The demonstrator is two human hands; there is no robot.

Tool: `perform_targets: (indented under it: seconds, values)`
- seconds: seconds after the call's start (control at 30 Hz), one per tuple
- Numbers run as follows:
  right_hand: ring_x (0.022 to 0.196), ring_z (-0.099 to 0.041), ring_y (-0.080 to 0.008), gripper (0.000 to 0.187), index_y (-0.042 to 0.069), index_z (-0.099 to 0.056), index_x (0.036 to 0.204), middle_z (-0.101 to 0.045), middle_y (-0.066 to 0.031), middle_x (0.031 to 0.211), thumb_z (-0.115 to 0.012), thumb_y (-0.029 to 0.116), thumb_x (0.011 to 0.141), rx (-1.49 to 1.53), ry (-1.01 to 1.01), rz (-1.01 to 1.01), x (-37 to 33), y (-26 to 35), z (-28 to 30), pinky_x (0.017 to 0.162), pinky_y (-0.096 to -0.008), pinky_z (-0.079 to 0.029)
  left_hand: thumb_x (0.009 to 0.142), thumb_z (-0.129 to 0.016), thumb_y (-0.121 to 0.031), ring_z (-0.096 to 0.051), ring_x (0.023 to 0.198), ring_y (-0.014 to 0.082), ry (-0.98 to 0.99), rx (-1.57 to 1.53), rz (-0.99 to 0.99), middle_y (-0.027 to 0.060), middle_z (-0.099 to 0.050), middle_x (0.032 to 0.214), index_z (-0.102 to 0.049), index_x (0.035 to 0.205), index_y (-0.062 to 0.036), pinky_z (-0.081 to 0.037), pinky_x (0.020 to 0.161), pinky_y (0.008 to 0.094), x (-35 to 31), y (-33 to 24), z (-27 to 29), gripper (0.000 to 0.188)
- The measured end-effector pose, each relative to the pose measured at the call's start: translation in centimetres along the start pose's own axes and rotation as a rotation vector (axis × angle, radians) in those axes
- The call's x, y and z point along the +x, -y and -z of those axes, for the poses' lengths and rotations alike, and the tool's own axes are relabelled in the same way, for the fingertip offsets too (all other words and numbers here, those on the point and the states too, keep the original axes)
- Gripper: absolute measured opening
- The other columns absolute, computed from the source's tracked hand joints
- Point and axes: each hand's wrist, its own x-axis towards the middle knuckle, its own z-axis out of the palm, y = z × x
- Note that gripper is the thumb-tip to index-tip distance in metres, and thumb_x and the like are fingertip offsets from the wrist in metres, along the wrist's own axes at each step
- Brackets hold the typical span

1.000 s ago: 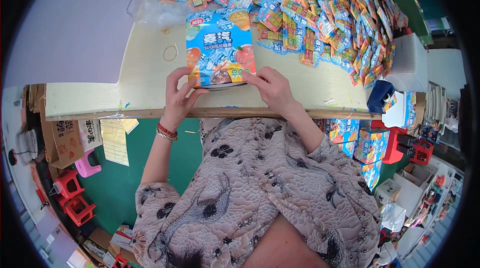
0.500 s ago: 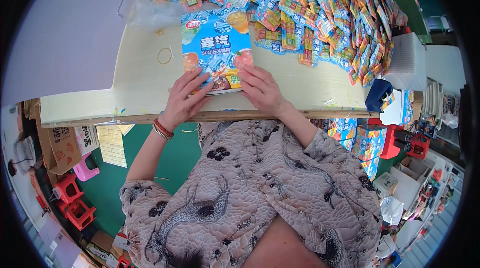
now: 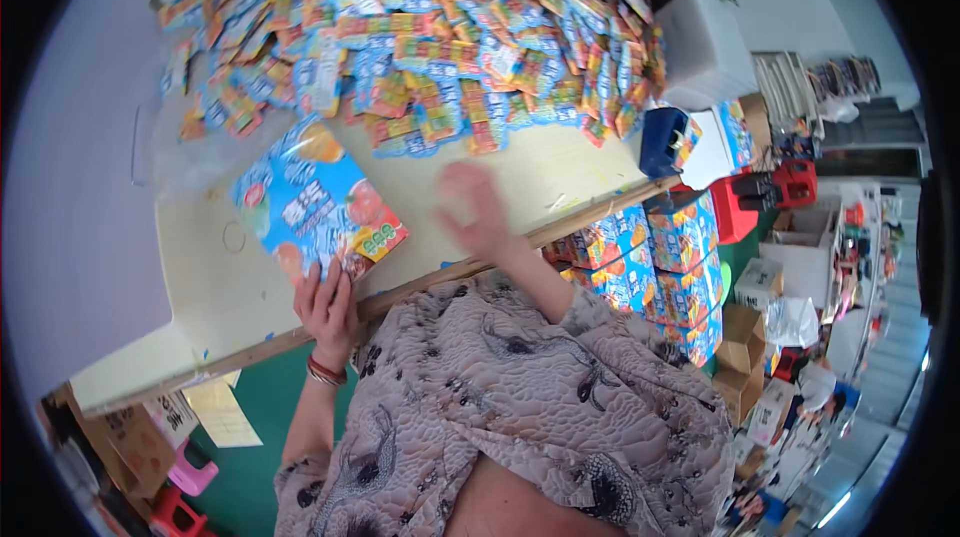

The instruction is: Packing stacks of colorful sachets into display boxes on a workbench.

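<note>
A blue candy box (image 3: 320,202) with fruit pictures lies tilted on the pale worktable, in the left half of the view. At its lower edge is my left hand (image 3: 328,309), its fingers over the front face and gripping it. My right hand (image 3: 475,212) is off the box, over the bare tabletop to its right. It is blurred by motion, but thumb and fingers look apart and nothing shows between them. Behind both hands spreads a big heap of small colourful candy packets (image 3: 440,57).
A blue tape dispenser (image 3: 664,142) sits at the table's right end beside a white box-like block (image 3: 700,47). Stacked blue cartons (image 3: 650,277) stand below on the right, near a red stool (image 3: 733,207). A rubber band (image 3: 234,236) lies left of the candy box.
My right hand has let go of the candy box and moved right. The box is now turned anticlockwise in my left hand. The whole view has shifted and tilted.
</note>
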Motion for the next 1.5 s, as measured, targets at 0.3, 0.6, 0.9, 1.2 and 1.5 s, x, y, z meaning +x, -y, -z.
perform_targets:
  seconds: [0.3, 0.6, 0.9, 1.2, 1.5]
  values:
    - [0.073, -0.063, -0.0305, 0.032, -0.002, -0.070, 0.089, -0.066, -0.0172, 0.073, -0.065, 0.030, 0.086, -0.744, -0.557, -1.021, -7.5, -18.8, 31.0, 0.069, -0.0390, -0.048, 0.082, -0.069, -0.004, -0.054, 0.118, 0.0267, 0.239, 0.011, -0.022, 0.0049, -0.063, 0.122, -0.066, 0.116, -0.0093, -0.039, 0.096, 0.0383, 3.4, -2.5, 1.8, 0.034]
    - [0.063, -0.056, -0.0112, 0.022, 0.001, -0.066, 0.088, -0.063, -0.0029, 0.079, -0.066, 0.023, 0.088, 0.114, -0.742, -1.095, -7.1, -17.0, 29.8, 0.057, -0.0225, -0.045, 0.082, -0.062, 0.002, -0.045, 0.127, 0.0306, 0.161, 0.008, -0.049, 0.0081, -0.054, 0.131, -0.062, 0.122, -0.0085, -0.034, 0.103, 0.0405, 0.7, -1.3, 0.1, 0.041]
    - [0.098, -0.061, -0.0165, 0.018, 0.001, -0.055, 0.090, -0.061, -0.0069, 0.092, -0.058, 0.018, 0.095, 0.285, -1.038, -0.756, -9.9, -15.3, 23.1, 0.090, -0.0327, -0.050, 0.084, -0.063, -0.001, -0.047, 0.123, 0.0329, 0.108, 0.039, -0.052, 0.0111, -0.055, 0.129, -0.063, 0.119, -0.0069, -0.035, 0.102, 0.0405, 1.0, -1.9, -0.4, 0.035]
    - [0.092, -0.065, -0.0227, 0.013, -0.001, -0.052, 0.089, -0.061, -0.0110, 0.093, -0.054, 0.010, 0.095, 0.394, -1.126, -0.802, -9.8, -17.9, 22.0, 0.084, -0.0327, -0.054, 0.083, -0.068, -0.004, -0.051, 0.120, 0.0301, 0.096, 0.029, -0.018, 0.0080, -0.059, 0.125, -0.065, 0.116, -0.0093, -0.037, 0.098, 0.0389, 1.7, -2.3, -0.1, 0.034]
    - [0.075, -0.063, -0.0180, 0.011, 0.004, -0.056, 0.088, -0.061, -0.0071, 0.083, -0.055, 0.012, 0.094, 0.803, -0.520, -0.878, -5.5, -8.8, 14.4, 0.069, -0.0307, -0.053, 0.078, -0.073, -0.005, -0.056, 0.115, 0.0266, 0.076, 0.146, 0.007, 0.0049, -0.064, 0.118, -0.068, 0.111, -0.0127, -0.040, 0.088, 0.0368, 2.3, -2.8, -0.2, 0.034]
